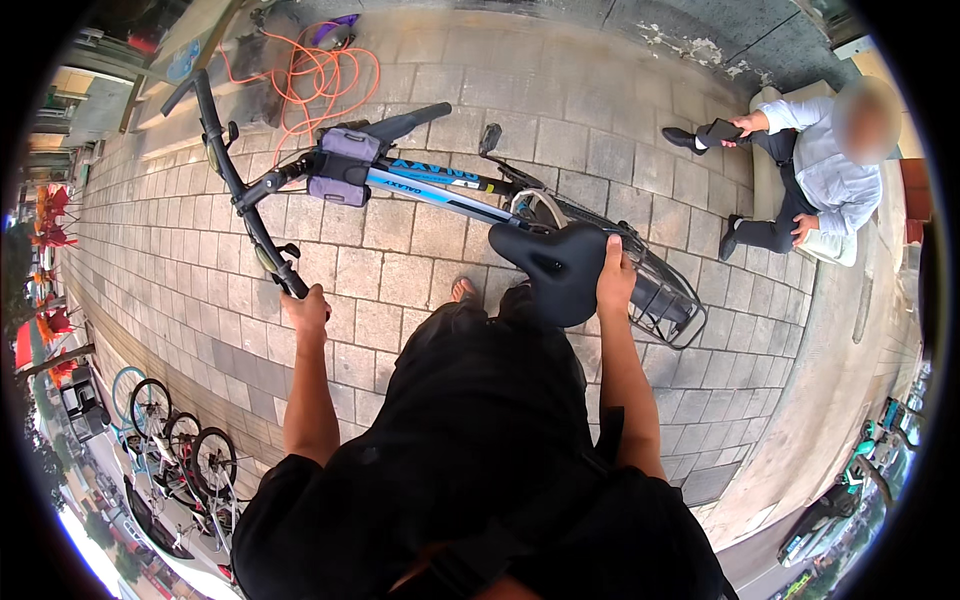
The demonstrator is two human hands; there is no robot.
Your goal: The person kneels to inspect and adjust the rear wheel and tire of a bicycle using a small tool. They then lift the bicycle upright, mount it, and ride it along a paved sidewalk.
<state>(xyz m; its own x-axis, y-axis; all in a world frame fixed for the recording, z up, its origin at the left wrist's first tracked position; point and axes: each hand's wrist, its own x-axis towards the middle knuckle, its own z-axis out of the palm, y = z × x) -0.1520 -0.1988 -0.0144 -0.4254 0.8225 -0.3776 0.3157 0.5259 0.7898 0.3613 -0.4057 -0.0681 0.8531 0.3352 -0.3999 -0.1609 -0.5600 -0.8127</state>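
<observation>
A bicycle with a blue and black frame [440,196] stands across in front of me, its front to the left. My left hand [305,307] is closed around the near end of the black handlebar [240,190]. At the back edge of the black saddle [560,268], my right hand [616,278] grips it with the thumb on top; its other fingers are mostly hidden below. Grey bags [340,190] sit on the frame behind the handlebar. Behind the saddle a black rear rack [665,300] shows over the rear wheel.
A person [850,165] sits on a pale seat at the right, holding a dark phone-like object [722,132]. An orange hose [320,85] lies coiled at the far left. Several parked bicycles [180,450] stand at the lower left. Paving stones [600,100] cover the ground.
</observation>
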